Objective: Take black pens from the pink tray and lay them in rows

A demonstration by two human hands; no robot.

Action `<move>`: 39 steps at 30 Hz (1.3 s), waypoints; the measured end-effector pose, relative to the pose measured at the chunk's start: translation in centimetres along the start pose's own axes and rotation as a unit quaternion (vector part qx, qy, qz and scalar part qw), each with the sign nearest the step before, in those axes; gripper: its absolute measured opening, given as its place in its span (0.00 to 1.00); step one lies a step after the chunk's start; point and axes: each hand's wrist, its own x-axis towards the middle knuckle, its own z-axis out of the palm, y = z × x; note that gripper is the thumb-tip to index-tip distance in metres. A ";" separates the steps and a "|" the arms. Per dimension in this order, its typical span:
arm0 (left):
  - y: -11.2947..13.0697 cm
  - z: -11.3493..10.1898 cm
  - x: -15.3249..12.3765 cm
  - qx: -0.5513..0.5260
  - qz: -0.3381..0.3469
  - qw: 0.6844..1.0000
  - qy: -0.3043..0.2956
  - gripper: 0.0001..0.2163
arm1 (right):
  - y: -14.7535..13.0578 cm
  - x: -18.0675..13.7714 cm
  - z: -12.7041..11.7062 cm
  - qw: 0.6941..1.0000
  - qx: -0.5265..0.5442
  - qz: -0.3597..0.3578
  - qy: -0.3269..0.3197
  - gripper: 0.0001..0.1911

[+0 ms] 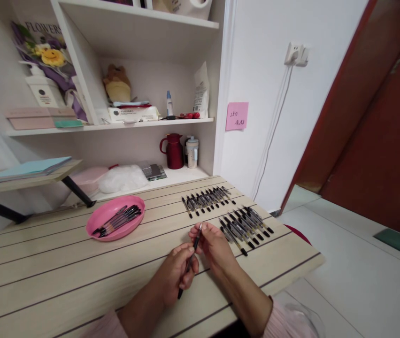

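My left hand [179,268] is wrapped round a black pen [190,263], which slants up and away over the table. The fingers of my right hand [211,241] pinch the pen's silvery tip end. Just right of that hand lies a slanted row of clear-barrelled pens with black ends [244,227]. Behind them is a second row of similar pens [207,199]. To the left, a pink bowl [92,225] holds a bundle of dark pens [121,219].
The slatted wooden table [80,281] ends at the right above a tiled floor. White shelves [150,124] stand behind it, with a red jug [174,152] and a cup [192,152]. A small raised stand [45,176] with papers is at the left.
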 end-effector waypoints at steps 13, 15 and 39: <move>0.1 -0.3 -0.1 0.001 -0.011 1.000 -0.005 0.10 | -3.5 -1.2 -6.2 0.847 -0.488 -0.193 0.091 0.14; 0.1 -0.3 0.0 0.002 -0.018 1.000 -0.005 0.10 | -4.3 -2.2 -7.4 0.764 -0.598 -0.226 0.084 0.14; 0.2 -0.4 0.1 0.006 -0.022 1.000 -0.011 0.09 | -5.0 -2.7 -8.4 0.440 -0.891 -0.075 0.083 0.12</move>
